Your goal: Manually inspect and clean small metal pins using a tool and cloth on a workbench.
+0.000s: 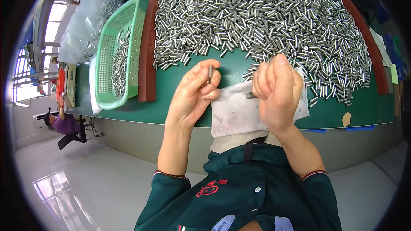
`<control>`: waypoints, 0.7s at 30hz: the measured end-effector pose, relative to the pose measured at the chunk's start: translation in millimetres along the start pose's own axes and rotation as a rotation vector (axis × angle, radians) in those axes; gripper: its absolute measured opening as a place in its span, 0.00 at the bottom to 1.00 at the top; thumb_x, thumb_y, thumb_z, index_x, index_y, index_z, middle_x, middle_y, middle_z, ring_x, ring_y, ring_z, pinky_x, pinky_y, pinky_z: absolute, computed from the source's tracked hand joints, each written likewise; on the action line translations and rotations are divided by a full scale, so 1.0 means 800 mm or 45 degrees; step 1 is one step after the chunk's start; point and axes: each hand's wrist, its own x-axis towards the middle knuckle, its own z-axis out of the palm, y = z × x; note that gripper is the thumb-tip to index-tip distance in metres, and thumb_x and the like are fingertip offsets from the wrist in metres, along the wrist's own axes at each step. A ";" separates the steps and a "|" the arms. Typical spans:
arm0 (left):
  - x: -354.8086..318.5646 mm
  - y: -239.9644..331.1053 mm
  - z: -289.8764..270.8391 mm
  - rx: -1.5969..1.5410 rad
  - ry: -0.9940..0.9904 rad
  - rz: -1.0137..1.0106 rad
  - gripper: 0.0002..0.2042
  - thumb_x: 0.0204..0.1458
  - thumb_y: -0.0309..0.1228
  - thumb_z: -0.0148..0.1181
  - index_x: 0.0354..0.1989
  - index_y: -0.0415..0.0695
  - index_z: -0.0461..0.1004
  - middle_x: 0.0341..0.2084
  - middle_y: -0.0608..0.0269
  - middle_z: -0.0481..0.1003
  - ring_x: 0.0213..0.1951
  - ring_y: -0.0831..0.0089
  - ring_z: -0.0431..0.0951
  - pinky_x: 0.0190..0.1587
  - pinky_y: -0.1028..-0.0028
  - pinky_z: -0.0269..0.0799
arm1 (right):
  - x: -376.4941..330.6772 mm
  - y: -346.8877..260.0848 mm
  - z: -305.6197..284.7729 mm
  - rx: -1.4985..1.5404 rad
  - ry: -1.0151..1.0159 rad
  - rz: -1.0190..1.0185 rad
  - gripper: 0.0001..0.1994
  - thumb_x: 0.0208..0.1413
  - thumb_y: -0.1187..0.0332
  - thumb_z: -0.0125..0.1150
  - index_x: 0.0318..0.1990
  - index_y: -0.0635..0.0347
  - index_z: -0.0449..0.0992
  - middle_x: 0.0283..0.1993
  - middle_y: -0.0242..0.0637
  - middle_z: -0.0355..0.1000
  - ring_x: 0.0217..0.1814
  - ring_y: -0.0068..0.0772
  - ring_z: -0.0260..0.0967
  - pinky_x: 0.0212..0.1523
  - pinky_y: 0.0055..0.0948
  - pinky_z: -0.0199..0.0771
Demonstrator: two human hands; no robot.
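Between the thumb and fingers of my left hand [196, 87] stands a short metal pin [210, 72], held nearly upright. My right hand [279, 87] is closed like a fist over a whitish, stained cloth [231, 119] at the table's front edge. A small grey tip [250, 95] pokes out beside its curled fingers; the rest of that piece is hidden. Beyond both hands spreads a wide heap of loose, shiny metal pins [257, 21], and its near edge reaches close to my right hand.
Red-brown bars [148, 60] border the heap on the green table [171, 113]. To the left stands a pale green basket [102, 77] with pins inside, beside clear plastic bags [81, 34]. Another person [66, 124] in purple is far left.
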 end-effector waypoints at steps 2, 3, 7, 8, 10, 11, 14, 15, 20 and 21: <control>-0.004 0.014 -0.006 -0.199 -0.019 -0.061 0.12 0.55 0.35 0.42 0.37 0.38 0.66 0.18 0.70 0.59 0.19 0.85 0.52 0.18 0.86 0.49 | 0.001 0.002 0.000 -0.008 0.010 0.009 0.18 0.57 0.67 0.37 0.14 0.57 0.50 0.12 0.24 0.46 0.14 0.13 0.41 0.13 0.17 0.41; -0.008 0.027 -0.007 -0.184 -0.020 0.029 0.12 0.54 0.36 0.43 0.38 0.39 0.67 0.17 0.71 0.57 0.18 0.86 0.51 0.18 0.86 0.48 | 0.002 0.000 0.000 -0.054 0.017 -0.006 0.18 0.57 0.66 0.36 0.13 0.56 0.50 0.11 0.25 0.45 0.12 0.14 0.38 0.12 0.18 0.40; -0.027 0.110 -0.004 0.861 0.472 1.050 0.10 0.55 0.31 0.42 0.38 0.38 0.66 0.18 0.72 0.58 0.18 0.88 0.52 0.18 0.89 0.48 | 0.002 -0.001 0.000 -0.107 0.018 -0.012 0.19 0.57 0.65 0.34 0.13 0.54 0.50 0.09 0.26 0.45 0.10 0.15 0.36 0.11 0.18 0.39; -0.023 0.128 -0.007 1.193 0.743 1.334 0.10 0.55 0.31 0.42 0.36 0.37 0.67 0.19 0.71 0.60 0.18 0.88 0.52 0.18 0.89 0.48 | 0.002 -0.001 -0.001 -0.108 0.015 -0.012 0.19 0.57 0.65 0.34 0.13 0.54 0.50 0.09 0.26 0.45 0.10 0.15 0.36 0.11 0.18 0.39; -0.022 0.168 -0.039 1.697 1.056 1.443 0.12 0.54 0.33 0.44 0.39 0.37 0.68 0.26 0.63 0.68 0.28 0.80 0.66 0.29 0.83 0.61 | 0.002 0.000 -0.002 -0.105 -0.005 -0.013 0.19 0.57 0.65 0.34 0.13 0.54 0.50 0.09 0.27 0.46 0.10 0.15 0.36 0.11 0.18 0.39; -0.021 0.180 -0.049 1.929 1.116 1.425 0.13 0.53 0.33 0.46 0.41 0.37 0.68 0.29 0.60 0.70 0.33 0.74 0.69 0.34 0.79 0.64 | 0.002 0.000 0.000 -0.102 -0.005 -0.014 0.19 0.57 0.65 0.34 0.13 0.54 0.50 0.09 0.27 0.46 0.10 0.15 0.36 0.11 0.18 0.39; -0.018 0.169 -0.046 2.653 1.187 1.543 0.14 0.45 0.33 0.56 0.41 0.42 0.70 0.40 0.53 0.68 0.46 0.60 0.64 0.47 0.68 0.59 | 0.004 0.001 0.001 -0.109 0.010 -0.015 0.19 0.57 0.64 0.34 0.13 0.54 0.50 0.09 0.27 0.46 0.10 0.15 0.35 0.11 0.18 0.39; -0.011 0.152 -0.030 2.635 1.085 1.611 0.11 0.42 0.29 0.58 0.35 0.41 0.72 0.34 0.55 0.70 0.40 0.62 0.68 0.44 0.70 0.61 | 0.004 0.000 0.001 -0.114 0.015 -0.010 0.19 0.57 0.64 0.34 0.13 0.54 0.50 0.09 0.27 0.46 0.10 0.15 0.35 0.11 0.18 0.39; 0.025 0.067 0.005 2.325 0.358 1.150 0.03 0.36 0.20 0.57 0.22 0.39 0.72 0.20 0.59 0.69 0.26 0.65 0.68 0.30 0.72 0.63 | 0.003 0.001 -0.003 -0.122 0.012 0.014 0.19 0.57 0.64 0.34 0.13 0.54 0.50 0.09 0.27 0.46 0.10 0.15 0.36 0.11 0.18 0.39; 0.033 0.057 0.008 2.351 0.297 1.068 0.03 0.36 0.20 0.57 0.22 0.40 0.72 0.19 0.59 0.69 0.25 0.63 0.68 0.29 0.70 0.63 | 0.004 0.001 -0.003 -0.115 0.007 0.006 0.19 0.57 0.64 0.34 0.13 0.54 0.50 0.09 0.27 0.46 0.10 0.15 0.35 0.11 0.18 0.39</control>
